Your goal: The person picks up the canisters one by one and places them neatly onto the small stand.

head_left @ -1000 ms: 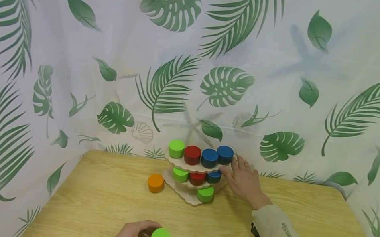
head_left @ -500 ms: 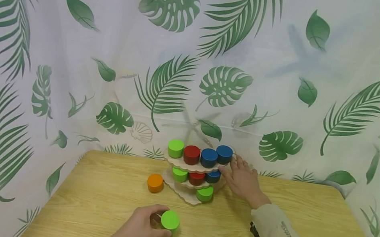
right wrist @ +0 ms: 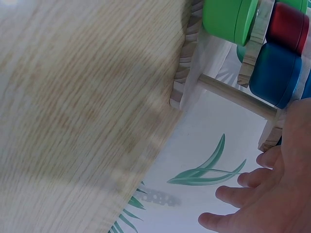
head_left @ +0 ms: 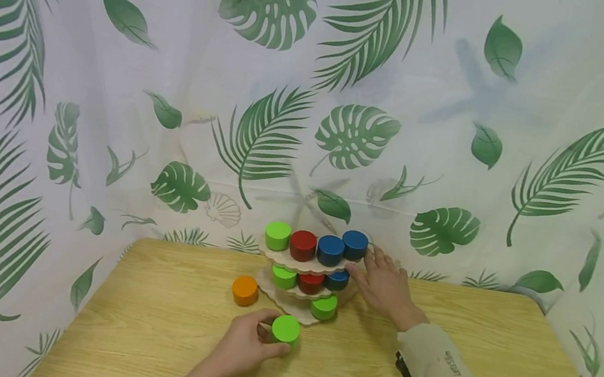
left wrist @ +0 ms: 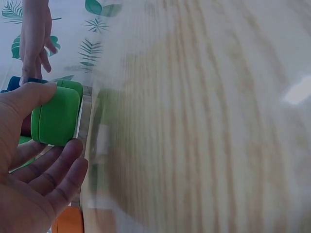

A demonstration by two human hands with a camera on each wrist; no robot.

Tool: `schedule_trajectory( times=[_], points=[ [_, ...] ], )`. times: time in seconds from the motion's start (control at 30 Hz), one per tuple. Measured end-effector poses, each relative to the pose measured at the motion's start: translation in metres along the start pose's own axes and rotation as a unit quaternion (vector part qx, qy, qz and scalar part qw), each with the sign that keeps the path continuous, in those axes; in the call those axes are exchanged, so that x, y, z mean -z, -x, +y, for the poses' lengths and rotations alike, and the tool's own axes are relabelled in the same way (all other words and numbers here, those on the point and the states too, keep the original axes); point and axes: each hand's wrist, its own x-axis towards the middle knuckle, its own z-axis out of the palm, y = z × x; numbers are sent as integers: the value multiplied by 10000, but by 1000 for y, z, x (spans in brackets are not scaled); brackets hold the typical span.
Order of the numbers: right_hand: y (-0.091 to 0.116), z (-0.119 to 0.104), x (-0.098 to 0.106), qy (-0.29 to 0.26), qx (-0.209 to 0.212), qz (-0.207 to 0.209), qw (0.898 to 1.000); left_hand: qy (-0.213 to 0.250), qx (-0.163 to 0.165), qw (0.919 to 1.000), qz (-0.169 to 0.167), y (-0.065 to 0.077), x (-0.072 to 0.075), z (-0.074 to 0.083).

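My left hand [head_left: 248, 343] pinches a light green round tin [head_left: 285, 332] between thumb and fingers, just in front of a tiered wooden stand [head_left: 293, 308]. The left wrist view shows the thumb on one side of that tin [left wrist: 57, 116] and fingertips at the other. At the stand's right side, my right hand [head_left: 385, 285] rests against the top tier with its fingers extended. The top tier bears a green tin [head_left: 278, 235], a red tin [head_left: 303, 246] and two blue tins [head_left: 330, 250]. Green, red and blue tins stand on the middle tier, and a green tin [head_left: 324, 307] on the lowest.
An orange tin [head_left: 245, 291] stands on the wooden table [head_left: 155, 322], left of the stand. A leaf-patterned cloth [head_left: 262, 144] hangs right behind the table's back edge. A wooden post [right wrist: 238, 97] joins the stand's tiers in the right wrist view.
My left hand has carried the light green tin forward and slightly right, from the front of the table up to the stand. The right hand has stayed at the stand's side.
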Motion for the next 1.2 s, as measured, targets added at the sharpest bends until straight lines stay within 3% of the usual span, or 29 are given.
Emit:
schedule_trajectory(
  times=[0.33,1.2],
  points=[
    [1,-5,2,-40,-75,5,10000,220,-171,9982,529,-15,-14,-2],
    [2,-5,3,-89,-86,-15,9999,157,-445,9918,1184,-35,-29,-8]
  ],
)
